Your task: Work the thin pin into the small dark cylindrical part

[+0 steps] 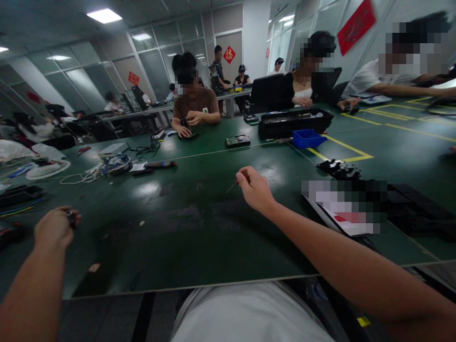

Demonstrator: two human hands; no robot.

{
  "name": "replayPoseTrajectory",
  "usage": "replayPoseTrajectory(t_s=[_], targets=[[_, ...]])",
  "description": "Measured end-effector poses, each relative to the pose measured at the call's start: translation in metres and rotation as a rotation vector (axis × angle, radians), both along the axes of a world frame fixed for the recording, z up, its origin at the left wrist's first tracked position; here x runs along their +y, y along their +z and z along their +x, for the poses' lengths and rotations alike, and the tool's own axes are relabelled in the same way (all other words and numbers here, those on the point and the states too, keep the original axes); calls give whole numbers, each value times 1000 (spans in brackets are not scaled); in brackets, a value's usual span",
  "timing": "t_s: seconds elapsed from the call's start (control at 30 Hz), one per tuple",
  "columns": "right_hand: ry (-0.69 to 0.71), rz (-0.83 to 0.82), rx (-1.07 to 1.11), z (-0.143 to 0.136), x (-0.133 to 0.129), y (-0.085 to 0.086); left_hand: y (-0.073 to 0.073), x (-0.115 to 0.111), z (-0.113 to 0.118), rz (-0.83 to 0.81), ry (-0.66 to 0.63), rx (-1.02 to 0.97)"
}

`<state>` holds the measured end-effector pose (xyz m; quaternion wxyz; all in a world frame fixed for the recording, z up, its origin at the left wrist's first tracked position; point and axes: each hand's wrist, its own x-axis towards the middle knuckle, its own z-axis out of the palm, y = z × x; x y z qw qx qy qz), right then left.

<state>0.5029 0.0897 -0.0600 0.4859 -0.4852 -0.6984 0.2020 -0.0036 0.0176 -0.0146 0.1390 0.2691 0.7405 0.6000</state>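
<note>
My right hand (255, 191) is closed around a small screwdriver (232, 187) above the middle of the green table (185, 251). Its thin metal shaft points down and to the left, and a bit of red shows at the fingers. Over on the left, my left hand (52, 229) is closed on a small dark object (72, 218) with a shiny part; its kind cannot be made out. Both hands are apart from the other things on the table.
A hard drive (238, 140), a blue bin (307, 138) and a long black tray (295, 124) stand ahead. Cables (89, 175) and a dark pen-shaped tool (160, 164) lie left. Papers (338, 213) and black parts (420, 209) lie right. Several people sit around.
</note>
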Motion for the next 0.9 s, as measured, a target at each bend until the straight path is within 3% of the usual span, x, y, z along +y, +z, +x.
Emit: replayPoseTrajectory(t_s=[0.1, 0.33, 0.53, 0.6, 0.7, 0.8, 0.9], targets=[[12, -17, -10, 0, -1, 1, -3, 24, 60, 51, -59, -175], [54, -20, -21, 0, -3, 3, -11, 67, 198, 115, -698, -335], [34, -16, -52, 2, -7, 8, -14, 83, 283, 137, -908, -435], [25, -3, -38, 3, -8, 9, -23, 83, 303, 111, -962, -316], [26, 4, 39, 2, -8, 8, -42, 79, 319, 38, -967, 64], [34, 2, 170, 3, -7, 7, -59, 75, 319, -42, -999, 320], [28, 26, 290, 3, -6, 5, -68, 75, 311, -44, -1109, 396]])
